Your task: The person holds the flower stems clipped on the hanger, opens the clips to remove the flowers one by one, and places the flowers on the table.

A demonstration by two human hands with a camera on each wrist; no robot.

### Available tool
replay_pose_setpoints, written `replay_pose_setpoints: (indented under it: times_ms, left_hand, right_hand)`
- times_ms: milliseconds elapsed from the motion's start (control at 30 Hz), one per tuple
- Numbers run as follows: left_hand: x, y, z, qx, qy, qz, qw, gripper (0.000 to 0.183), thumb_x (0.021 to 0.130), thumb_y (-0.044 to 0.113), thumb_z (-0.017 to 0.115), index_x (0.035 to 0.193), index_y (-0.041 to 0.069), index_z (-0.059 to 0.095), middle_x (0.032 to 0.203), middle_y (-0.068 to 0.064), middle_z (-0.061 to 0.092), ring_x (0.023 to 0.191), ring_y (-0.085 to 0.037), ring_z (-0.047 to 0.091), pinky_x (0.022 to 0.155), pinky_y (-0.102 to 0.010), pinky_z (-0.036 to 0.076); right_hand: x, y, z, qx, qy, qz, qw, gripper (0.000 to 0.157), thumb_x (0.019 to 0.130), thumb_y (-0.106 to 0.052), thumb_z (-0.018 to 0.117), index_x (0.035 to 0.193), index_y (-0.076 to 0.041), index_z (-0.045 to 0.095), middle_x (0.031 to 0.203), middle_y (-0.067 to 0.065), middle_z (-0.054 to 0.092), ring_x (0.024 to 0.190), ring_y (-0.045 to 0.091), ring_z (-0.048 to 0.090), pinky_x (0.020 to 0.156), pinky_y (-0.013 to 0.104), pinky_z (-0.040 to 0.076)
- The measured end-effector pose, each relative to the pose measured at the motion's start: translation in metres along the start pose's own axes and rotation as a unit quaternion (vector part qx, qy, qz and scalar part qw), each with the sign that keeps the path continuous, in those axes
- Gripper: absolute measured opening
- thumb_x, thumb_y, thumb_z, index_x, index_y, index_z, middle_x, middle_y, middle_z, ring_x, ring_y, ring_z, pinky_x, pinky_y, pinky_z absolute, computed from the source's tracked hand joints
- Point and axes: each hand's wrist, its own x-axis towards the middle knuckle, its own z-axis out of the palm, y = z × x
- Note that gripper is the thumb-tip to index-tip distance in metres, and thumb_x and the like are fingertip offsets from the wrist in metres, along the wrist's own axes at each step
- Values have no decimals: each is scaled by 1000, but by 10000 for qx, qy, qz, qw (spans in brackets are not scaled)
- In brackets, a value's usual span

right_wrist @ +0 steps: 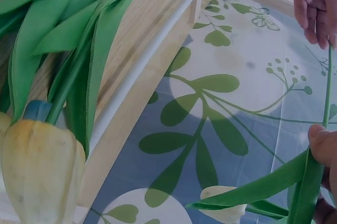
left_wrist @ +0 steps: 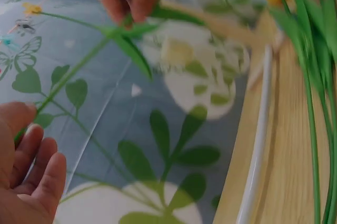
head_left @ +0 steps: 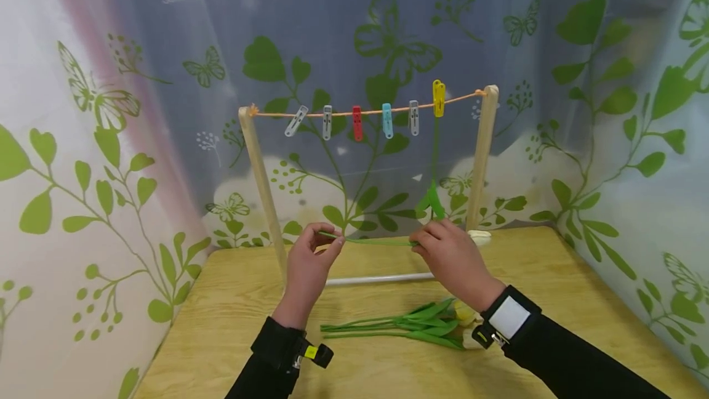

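An artificial tulip is stretched sideways between my hands, its green stem [head_left: 376,242] level above the table. My left hand [head_left: 307,263] pinches the stem near its bare end between thumb and fingers. Farther along, where the leaves [right_wrist: 279,184] branch off, my right hand [head_left: 456,260] grips it; a whitish tulip head [head_left: 479,237] shows just past that hand. Behind the right hand, another tulip stem [head_left: 436,153] hangs head down from a yellow clothespin [head_left: 439,98] on an orange cord [head_left: 371,112]; its flower is hidden in the head view.
Grey, red and blue clothespins [head_left: 357,123] hang along the cord, strung between two wooden posts [head_left: 483,159]. A white rod [head_left: 382,279] joins the frame low down. Several tulips [head_left: 399,326] with pale yellow heads lie on the wooden table [head_left: 221,325] before it. Patterned curtain [head_left: 310,17] surrounds the table.
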Motion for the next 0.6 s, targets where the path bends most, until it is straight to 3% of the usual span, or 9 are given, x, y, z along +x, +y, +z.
replay_pose_setpoints:
  times_ms: [167,267,333,467,600]
  left_hand:
    - [-13,-8,-3,739,47,311,9968,26,97,42,71,119,31,64,118,4,68,113,-14,68,99,-31,60]
    - [-16,-11,-7,1262,133,821,9885,21,99,40,70,118,31,66,118,6,68,111,-13,69,96,-28,61]
    - [-16,-11,-9,1799,197,1343,9743,18,100,35,70,116,28,69,115,6,70,108,-14,69,92,-28,62]
    - [-17,-11,-16,2860,207,2255,9311,19,98,24,74,116,21,73,111,4,71,105,-14,69,89,-29,63]
    - [-19,-9,-20,3371,66,2636,9038,23,94,16,78,117,20,74,111,5,70,103,-12,69,83,-29,63]
  right_hand:
    - [-4,-4,-1,22,59,-47,10000,22,83,-13,89,100,-13,76,97,3,69,85,24,65,73,36,61]
    - [-4,-6,-1,-42,98,-106,9999,21,83,-13,89,100,-13,76,96,3,69,83,24,65,71,36,60]
    - [-4,-8,-1,-47,102,-105,9999,22,83,-12,89,100,-13,76,96,3,68,83,24,64,70,37,60]
    - [-5,-11,-2,-50,56,17,10000,22,81,-12,90,98,-14,77,95,3,68,84,25,64,71,39,60]
    - [-9,-13,-2,17,-107,200,9997,22,81,-12,90,99,-15,78,96,2,69,87,25,62,75,40,59]
